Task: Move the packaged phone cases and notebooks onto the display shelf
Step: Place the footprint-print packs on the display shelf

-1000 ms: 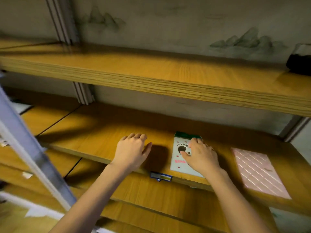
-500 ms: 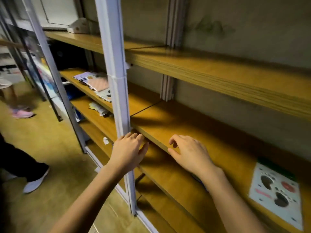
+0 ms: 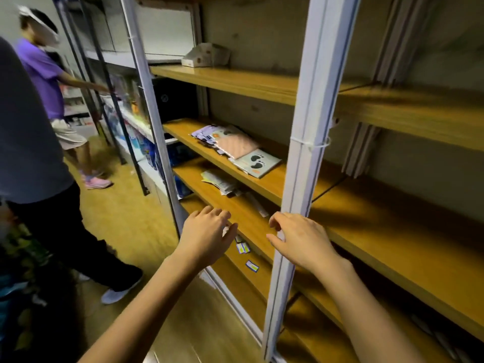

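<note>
Stack of packaged items [image 3: 235,149] lies flat on the middle shelf board [image 3: 267,182] in the left bay. It's at 12 o'clock from your left hand [image 3: 207,237] and 11 o'clock from your right hand [image 3: 301,241], well apart from both.

Stack order, overlapping:
- purple pack [image 3: 201,132] at the far end
- pink quilted notebook [image 3: 238,146] in the middle
- grey footprint-print pack [image 3: 255,162] at the near end

One shelf down, at 12 o'clock from your left hand, a loose pile of flat packs [image 3: 220,180] lies on the board.

Your left hand: fingers loosely spread, released, holding nothing, in front of the lower shelf's front edge. Your right hand: fingers relaxed and slightly bent, holding nothing. It overlaps the white upright post [image 3: 310,121]; cannot tell whether it touches it.

Blue-and-yellow price labels [image 3: 243,248] sit on a shelf edge between your hands, at 5 o'clock from the left one.

Cardboard box [image 3: 204,55] is on the top shelf at 12 o'clock.

At 9 o'clock, a person in dark trousers [image 3: 39,153] is close by. At 10 o'clock, a person in a purple shirt [image 3: 43,74] is reaching into the next rack.
</note>
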